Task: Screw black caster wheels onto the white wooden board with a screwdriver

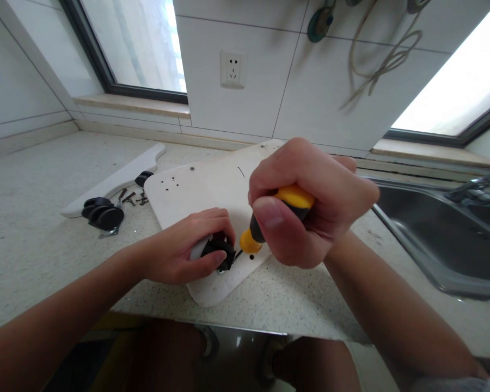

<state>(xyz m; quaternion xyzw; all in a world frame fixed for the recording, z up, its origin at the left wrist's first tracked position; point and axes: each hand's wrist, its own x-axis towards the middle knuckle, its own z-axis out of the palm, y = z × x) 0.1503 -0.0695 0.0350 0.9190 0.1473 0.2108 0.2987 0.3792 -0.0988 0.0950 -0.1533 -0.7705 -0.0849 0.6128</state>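
Both our hands work at the white board's (212,188) near corner: left hand (188,247) clasping a black caster (218,250), right hand (310,201) fisted round a yellow screwdriver (269,218).

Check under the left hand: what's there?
The left hand covers a black caster sitting on the white board. The screwdriver in the right hand points at its base. Most of the caster and any screw are hidden by fingers.

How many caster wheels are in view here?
2. One caster wheel sits on the white board under the left hand; a loose caster lies on the countertop at left. More may be hidden behind it.
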